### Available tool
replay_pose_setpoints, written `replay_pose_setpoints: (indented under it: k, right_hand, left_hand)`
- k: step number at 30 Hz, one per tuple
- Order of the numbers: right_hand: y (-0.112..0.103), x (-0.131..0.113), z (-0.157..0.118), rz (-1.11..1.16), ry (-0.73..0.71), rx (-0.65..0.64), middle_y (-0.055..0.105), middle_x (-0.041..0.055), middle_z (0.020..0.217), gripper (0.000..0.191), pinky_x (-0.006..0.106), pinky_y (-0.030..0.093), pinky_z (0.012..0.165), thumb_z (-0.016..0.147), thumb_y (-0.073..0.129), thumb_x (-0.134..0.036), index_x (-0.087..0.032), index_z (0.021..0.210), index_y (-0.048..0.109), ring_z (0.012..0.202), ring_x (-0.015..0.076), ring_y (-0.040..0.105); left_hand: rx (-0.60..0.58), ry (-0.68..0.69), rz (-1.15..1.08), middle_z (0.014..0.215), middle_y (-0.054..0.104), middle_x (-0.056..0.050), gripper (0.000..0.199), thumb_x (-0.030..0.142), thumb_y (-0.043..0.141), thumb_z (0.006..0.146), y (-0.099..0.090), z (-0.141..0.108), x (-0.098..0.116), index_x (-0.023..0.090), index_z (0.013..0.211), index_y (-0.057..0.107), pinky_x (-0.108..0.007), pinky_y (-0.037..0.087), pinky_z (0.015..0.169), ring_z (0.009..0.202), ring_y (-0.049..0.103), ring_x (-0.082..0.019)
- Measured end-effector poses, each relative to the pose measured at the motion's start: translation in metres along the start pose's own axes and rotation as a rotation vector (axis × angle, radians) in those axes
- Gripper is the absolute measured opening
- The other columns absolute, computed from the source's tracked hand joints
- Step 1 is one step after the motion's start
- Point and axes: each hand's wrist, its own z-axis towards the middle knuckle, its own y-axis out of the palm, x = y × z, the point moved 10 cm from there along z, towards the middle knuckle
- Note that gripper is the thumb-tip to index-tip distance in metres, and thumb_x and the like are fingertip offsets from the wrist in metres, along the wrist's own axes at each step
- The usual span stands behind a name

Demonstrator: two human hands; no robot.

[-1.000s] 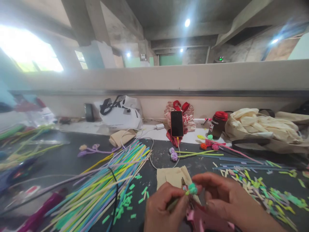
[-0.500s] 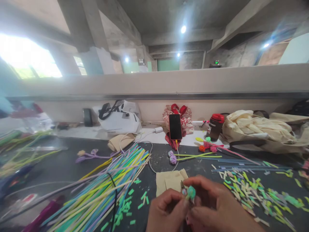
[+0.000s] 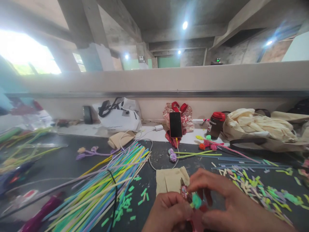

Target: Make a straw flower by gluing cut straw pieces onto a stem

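Low in the middle of the head view, my left hand (image 3: pixel 169 211) is closed in a pinch at the base of a small fuzzy green ball (image 3: pixel 196 201). My right hand (image 3: pixel 227 199) curls around from the other side, thumb and forefinger apart, with a small red-handled tool (image 3: pixel 198 219) between them. That tool has a pointed dark metal tip and a glittery pinkish part near it; its exact kind is partly hidden by my fingers. Just beyond the hands lies a folded beige cloth (image 3: pixel 169 177).
A bundle of coloured pipe cleaners (image 3: pixel 103 187) spreads to the left, with green snippets beside it. Cut pieces (image 3: pixel 258 190) litter the right. Purple-tipped stems (image 3: pixel 193 155), a phone (image 3: pixel 176 125) on a cable, a red-lidded bottle (image 3: pixel 214 125) and bags line the back.
The green ball has shifted slightly right and down. My right hand's fingers have spread wider, and more of the red-handled tool shows between my hands.
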Motion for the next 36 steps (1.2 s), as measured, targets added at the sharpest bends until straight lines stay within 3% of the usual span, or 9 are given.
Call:
replay_pose_setpoints:
  k: [8,11,15,23,30,36]
  right_hand:
    - [0.0,-0.004,0.004,-0.003,-0.116,0.05,0.055,-0.0006,0.094,0.038,0.022,0.045,0.065,0.068,0.064,-0.001,-0.024,0.098,0.059,0.074,0.0116,0.055]
    - [-0.001,-0.006,0.003,-0.006,-0.149,0.052,0.055,-0.0003,0.096,0.043,0.023,0.045,0.066,0.069,0.064,-0.001,-0.026,0.104,0.057,0.076,0.0116,0.054]
    - [-0.003,-0.015,0.002,-0.024,-0.217,0.04,0.054,0.0018,0.097,0.035,0.025,0.046,0.071,0.074,0.059,-0.002,-0.025,0.1,0.061,0.081,0.0136,0.057]
    - [-0.001,-0.01,0.003,-0.047,-0.183,0.044,0.056,0.003,0.096,0.032,0.025,0.046,0.073,0.072,0.063,-0.002,-0.023,0.096,0.063,0.082,0.0143,0.058]
    - [-0.001,-0.011,0.003,-0.046,-0.136,0.067,0.058,0.002,0.096,0.029,0.023,0.046,0.069,0.071,0.061,-0.003,-0.022,0.093,0.062,0.082,0.0146,0.057]
    - [-0.002,-0.007,0.0,-0.078,-0.097,0.077,0.059,0.0024,0.094,0.027,0.025,0.045,0.075,0.07,0.062,-0.005,-0.021,0.092,0.063,0.085,0.0158,0.057]
  left_hand:
    - [-0.028,-0.017,-0.017,0.028,0.037,0.008,0.019,0.033,0.064,0.054,0.0,0.005,-0.004,0.015,0.048,0.058,-0.02,0.017,0.042,0.035,0.028,-0.005]
    - [-0.046,-0.048,0.0,0.029,0.04,0.007,0.018,0.031,0.063,0.052,0.0,0.006,-0.007,0.015,0.047,0.056,-0.02,0.016,0.041,0.033,0.028,-0.004]
    - [-0.065,-0.05,0.024,0.029,0.041,0.008,0.016,0.029,0.061,0.053,0.0,0.006,-0.009,0.016,0.048,0.054,-0.021,0.013,0.04,0.03,0.025,-0.003]
    - [-0.031,-0.066,-0.022,0.03,0.041,0.006,0.019,0.031,0.063,0.054,-0.003,0.006,-0.01,0.015,0.049,0.056,-0.019,0.018,0.042,0.036,0.032,-0.004]
    - [-0.06,0.019,-0.055,0.032,0.038,0.009,0.022,0.035,0.062,0.061,-0.002,0.005,-0.009,0.015,0.053,0.056,-0.021,0.007,0.037,0.029,0.019,-0.002]
    - [-0.033,0.056,-0.064,0.034,0.036,0.008,0.025,0.033,0.059,0.063,-0.001,0.005,-0.006,0.016,0.046,0.05,-0.022,0.007,0.038,0.031,0.02,-0.002]
